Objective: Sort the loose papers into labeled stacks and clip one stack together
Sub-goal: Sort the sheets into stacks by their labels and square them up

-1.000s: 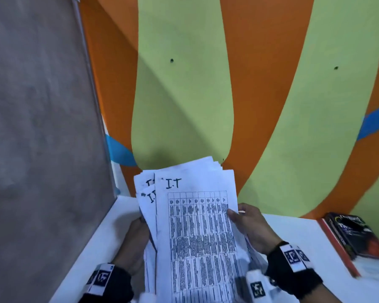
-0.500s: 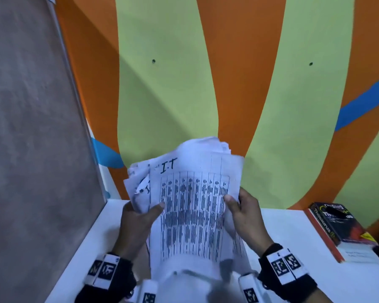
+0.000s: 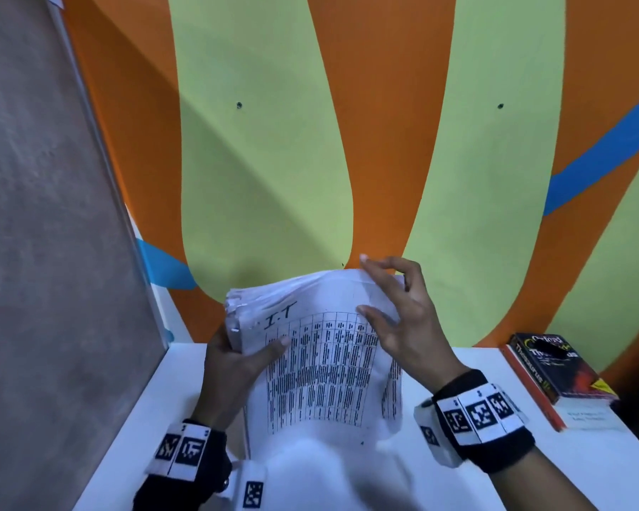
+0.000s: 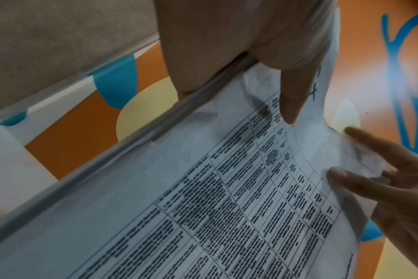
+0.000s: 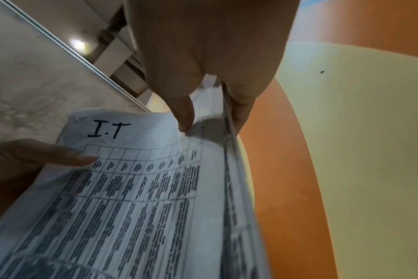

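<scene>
A stack of printed papers (image 3: 321, 370), its top sheet hand-marked "I.T" over a table of text, is held upright over the white table (image 3: 495, 455). My left hand (image 3: 244, 352) grips its left edge, the thumb (image 4: 289, 105) lying on the front sheet and the fingers hidden behind. My right hand (image 3: 375, 289) pinches the top right corner, thumb (image 5: 186, 124) on the front and fingers curled over the top edge and behind. The top of the papers (image 5: 131, 188) bends back. No clip is in sight.
A dark thesaurus book (image 3: 554, 374) lies on a red-edged book at the table's right side. A grey panel (image 3: 52, 252) closes off the left. An orange, green and blue painted wall (image 3: 273, 142) stands right behind the table.
My right hand has slid from the stack's right edge up to its top right corner. The fanned sheets are gathered closer together, and the stack's top now curls back.
</scene>
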Demonstrator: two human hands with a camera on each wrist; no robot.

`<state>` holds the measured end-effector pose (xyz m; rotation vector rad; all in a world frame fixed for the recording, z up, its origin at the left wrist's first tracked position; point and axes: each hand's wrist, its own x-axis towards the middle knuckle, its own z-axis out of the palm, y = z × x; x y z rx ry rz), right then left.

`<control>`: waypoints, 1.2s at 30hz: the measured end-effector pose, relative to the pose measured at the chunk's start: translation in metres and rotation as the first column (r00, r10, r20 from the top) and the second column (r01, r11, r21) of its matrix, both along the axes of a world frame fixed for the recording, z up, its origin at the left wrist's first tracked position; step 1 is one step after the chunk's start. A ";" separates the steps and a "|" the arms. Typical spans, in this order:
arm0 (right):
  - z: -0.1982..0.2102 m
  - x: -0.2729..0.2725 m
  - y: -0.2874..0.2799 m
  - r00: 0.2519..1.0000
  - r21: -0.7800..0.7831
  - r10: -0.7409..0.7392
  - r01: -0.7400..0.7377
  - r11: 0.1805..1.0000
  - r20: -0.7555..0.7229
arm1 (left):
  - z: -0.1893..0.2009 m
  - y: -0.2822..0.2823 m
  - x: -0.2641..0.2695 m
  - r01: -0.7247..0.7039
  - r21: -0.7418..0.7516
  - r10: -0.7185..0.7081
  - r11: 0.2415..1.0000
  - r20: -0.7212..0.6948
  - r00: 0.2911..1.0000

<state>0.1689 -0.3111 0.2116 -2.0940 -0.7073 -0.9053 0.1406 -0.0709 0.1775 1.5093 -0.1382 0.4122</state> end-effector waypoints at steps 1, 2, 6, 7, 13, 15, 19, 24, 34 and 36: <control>0.001 0.002 -0.002 1.000 0.010 -0.012 0.012 1.000 0.000 | 0.000 0.000 0.001 -0.015 -0.005 0.015 1.000 0.008 1.000; 0.002 0.003 -0.005 1.000 0.052 -0.026 0.027 0.998 -0.014 | -0.001 0.002 0.003 -0.022 -0.012 0.023 1.000 0.024 0.999; -0.008 0.002 -0.010 0.966 0.378 0.056 0.046 0.924 -0.253 | -0.004 0.000 0.005 -0.058 0.008 0.057 0.998 0.082 0.995; -0.012 0.001 -0.010 0.928 0.463 0.154 0.021 0.886 -0.338 | -0.005 -0.001 0.005 -0.066 0.020 0.064 0.998 0.086 0.994; -0.046 0.007 0.004 0.832 0.355 0.180 0.021 0.935 -0.524 | -0.005 -0.012 0.010 -0.191 0.084 0.182 0.978 0.108 0.977; -0.038 0.004 0.007 0.840 0.430 0.213 0.026 0.902 -0.499 | -0.002 -0.011 0.009 -0.189 0.073 0.178 0.979 0.137 0.975; -0.031 -0.002 0.003 0.854 0.501 0.235 0.034 0.865 -0.464 | -0.003 -0.004 0.008 -0.141 0.029 0.135 0.990 0.146 0.980; -0.021 -0.007 -0.001 0.945 0.373 0.088 0.038 0.927 -0.316 | -0.010 -0.005 0.011 -0.080 0.039 0.078 0.996 0.066 0.995; -0.003 0.013 0.003 0.982 0.223 -0.053 0.093 0.970 -0.181 | -0.007 -0.004 0.014 -0.164 0.033 0.158 0.986 0.131 0.979; -0.013 0.011 0.001 0.913 0.430 0.139 0.044 0.902 -0.384 | -0.006 -0.004 0.014 -0.188 0.050 0.180 0.981 0.133 0.975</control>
